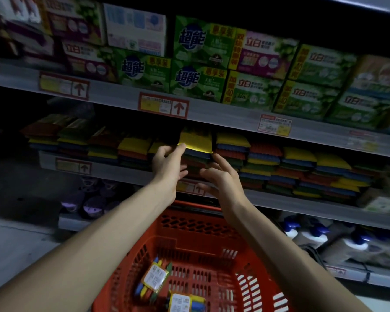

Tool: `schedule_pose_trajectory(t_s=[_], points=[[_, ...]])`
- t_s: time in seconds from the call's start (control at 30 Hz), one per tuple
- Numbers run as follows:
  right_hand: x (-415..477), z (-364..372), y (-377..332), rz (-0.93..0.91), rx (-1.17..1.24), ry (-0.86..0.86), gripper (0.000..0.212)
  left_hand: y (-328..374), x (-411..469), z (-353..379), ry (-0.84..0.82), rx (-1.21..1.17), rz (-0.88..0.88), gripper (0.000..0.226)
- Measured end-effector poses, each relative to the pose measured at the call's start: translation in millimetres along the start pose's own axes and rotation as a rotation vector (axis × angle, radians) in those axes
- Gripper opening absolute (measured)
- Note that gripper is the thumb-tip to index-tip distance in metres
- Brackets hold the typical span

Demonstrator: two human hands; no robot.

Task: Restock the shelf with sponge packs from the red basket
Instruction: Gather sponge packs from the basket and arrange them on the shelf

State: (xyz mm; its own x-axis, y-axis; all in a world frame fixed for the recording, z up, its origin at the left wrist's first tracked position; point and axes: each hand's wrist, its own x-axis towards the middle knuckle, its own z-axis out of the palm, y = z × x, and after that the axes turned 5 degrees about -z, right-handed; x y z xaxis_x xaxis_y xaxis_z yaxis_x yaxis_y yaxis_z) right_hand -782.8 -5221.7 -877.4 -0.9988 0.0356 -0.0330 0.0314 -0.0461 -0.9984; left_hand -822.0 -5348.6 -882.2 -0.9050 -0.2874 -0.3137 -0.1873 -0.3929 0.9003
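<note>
Two hands worked: left hand [169, 163] pinched the yellow sponge pack [196, 140] at its 7 o'clock corner; right hand [221, 175] was released, fingers spread near 5 o'clock. Pack probably best slid level, square onto the shelf [122, 171]. Red basket [189, 224] sat at 6 o'clock.

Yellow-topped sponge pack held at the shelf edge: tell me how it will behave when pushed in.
Probably light: the left hand pinches the yellow-topped sponge pack by one corner. Likely soft and squashy, since the stacked neighbouring packs bulge like pillows. Its glossy wrap may slide easily over the stack beneath.
</note>
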Motion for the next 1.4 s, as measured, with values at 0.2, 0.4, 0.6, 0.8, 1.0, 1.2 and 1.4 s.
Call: schedule_pose_trajectory(t_s=[0.2, 0.4, 0.6, 0.8, 1.0, 1.2, 1.4], points=[[0.2, 2.8, -3.3, -0.015, -0.015, -0.008, 0.066, -5.6, 7.0, 2.5, 0.05, -0.021, 0.017, 0.035], [0.3, 4.0, -4.9, -0.023, -0.022, 0.004, 0.066, -19.1, 14.1, 2.3, 0.086, -0.02, -0.025, 0.062], [-0.2, 2.5, -5.7, -0.028, -0.024, 0.009, 0.066, -21.7, 22.8, 1.2, 0.098, -0.172, -0.142, 0.055], [2.3, 2.5, -2.2, -0.035, -0.041, 0.003, 0.067, -20.4, 20.0, 1.0, 0.056, -0.27, -0.271, 0.012], [6.0, 2.7, 3.4, -0.042, -0.09, 0.083, 0.057, -21.2, 22.1, 0.6, 0.058, -0.251, -0.247, 0.046], [15.4, -12.2, 10.6, 0.097, -0.053, 0.302, 0.018, -21.0, 17.3, 6.4, 0.041, -0.262, -0.234, 0.052], [27.0, -25.6, 12.5, 0.203, 0.171, 0.37, 0.019, -21.7, 18.4, 12.6, 0.081, -0.23, -0.213, 0.043]])
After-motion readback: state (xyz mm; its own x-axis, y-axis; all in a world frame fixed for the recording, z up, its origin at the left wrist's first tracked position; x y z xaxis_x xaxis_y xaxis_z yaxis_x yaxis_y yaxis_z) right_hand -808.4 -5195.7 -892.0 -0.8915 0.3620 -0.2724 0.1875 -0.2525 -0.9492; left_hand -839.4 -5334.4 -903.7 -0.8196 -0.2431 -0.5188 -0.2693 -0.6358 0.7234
